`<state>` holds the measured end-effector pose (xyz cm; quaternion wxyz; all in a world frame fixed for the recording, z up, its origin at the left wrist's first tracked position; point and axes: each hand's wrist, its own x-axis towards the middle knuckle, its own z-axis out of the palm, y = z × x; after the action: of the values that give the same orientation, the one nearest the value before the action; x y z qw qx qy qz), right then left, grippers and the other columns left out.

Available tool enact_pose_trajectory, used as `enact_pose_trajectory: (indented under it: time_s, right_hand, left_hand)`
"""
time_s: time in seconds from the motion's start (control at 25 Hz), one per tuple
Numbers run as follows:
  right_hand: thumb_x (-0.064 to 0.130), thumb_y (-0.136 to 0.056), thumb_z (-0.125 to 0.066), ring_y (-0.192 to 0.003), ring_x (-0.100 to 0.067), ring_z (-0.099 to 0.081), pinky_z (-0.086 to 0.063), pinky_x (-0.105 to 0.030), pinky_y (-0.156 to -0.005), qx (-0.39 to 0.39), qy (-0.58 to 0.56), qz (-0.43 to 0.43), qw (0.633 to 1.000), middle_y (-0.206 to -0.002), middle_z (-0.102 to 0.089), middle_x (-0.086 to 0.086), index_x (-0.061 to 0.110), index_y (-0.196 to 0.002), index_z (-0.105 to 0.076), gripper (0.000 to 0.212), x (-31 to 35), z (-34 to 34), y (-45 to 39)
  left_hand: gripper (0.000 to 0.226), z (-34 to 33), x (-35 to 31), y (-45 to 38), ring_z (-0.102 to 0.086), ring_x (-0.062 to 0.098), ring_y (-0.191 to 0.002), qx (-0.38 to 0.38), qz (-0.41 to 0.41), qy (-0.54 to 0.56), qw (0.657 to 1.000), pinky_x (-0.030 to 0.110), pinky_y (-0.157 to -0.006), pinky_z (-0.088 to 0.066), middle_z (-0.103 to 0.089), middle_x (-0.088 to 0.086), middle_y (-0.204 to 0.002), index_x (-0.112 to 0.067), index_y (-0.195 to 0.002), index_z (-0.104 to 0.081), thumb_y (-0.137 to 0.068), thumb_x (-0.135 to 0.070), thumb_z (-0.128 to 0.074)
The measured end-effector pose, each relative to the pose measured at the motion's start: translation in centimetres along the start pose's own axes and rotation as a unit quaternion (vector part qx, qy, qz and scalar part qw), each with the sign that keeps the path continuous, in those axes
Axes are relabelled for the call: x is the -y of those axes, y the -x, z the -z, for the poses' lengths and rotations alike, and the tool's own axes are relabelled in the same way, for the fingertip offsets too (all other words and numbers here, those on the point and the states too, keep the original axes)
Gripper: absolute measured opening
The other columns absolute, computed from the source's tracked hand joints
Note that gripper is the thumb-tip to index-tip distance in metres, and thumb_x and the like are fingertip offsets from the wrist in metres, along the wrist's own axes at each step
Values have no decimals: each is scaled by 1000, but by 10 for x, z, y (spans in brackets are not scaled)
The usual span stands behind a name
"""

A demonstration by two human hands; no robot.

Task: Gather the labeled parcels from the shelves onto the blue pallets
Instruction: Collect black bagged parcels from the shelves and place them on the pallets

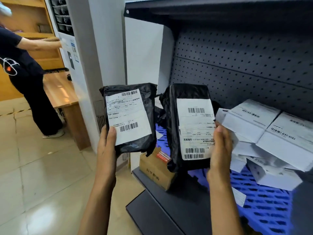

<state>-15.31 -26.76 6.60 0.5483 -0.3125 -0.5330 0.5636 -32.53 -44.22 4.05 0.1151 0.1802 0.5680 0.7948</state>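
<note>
— What's each hand doing?

— The left hand (107,146) grips a black parcel (130,116) from below, thumb pressed on its white label — up at about ten o'clock from the right one. The right hand (220,150) holds a second black parcel (188,126), thumb on the label's edge.

— And around them?

— A blue pallet (264,200) lies at five o'clock, white boxes (271,133) heaped on it at three. A cardboard box (155,172) sits at six, between the parcels. A grey pegboard shelf (237,65) stands behind — another person (22,68) at nine.
</note>
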Motion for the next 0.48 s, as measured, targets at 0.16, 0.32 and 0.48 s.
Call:
enact_pose_trajectory:
  time_s: [0.16,0.32,0.48]
  right_hand:
    - [29,-109,-40,-112,-18,-64,-51,-29,-85,-42,6,15,999,-126,-67,-9,18,-127,-60,29,-4,-21,-37]
    - [33,-108,-42,-120,-22,-62,-51,-35,-90,-79,17,18,997,-128,-67,-5,21,-127,-60,29,-7,-38,-63]
    - [45,-102,-45,-122,-18,-61,-51,-45,-102,-106,34,36,993,-129,-66,2,30,-125,-60,31,-10,-53,-81]
  left_hand:
    - [35,-31,-4,-57,-67,7,-119,76,4,27,997,30,-92,-57,-69,-8,-133,-30,-141,-54,-109,-35,-42]
    - [33,-64,-3,-96,-69,6,-115,138,24,42,989,32,-94,-55,-72,-10,-128,-30,-137,-57,-108,-36,-43]
    - [31,-93,9,-136,-70,4,-112,205,42,36,977,24,-84,-59,-72,-10,-126,-31,-134,-59,-108,-35,-42]
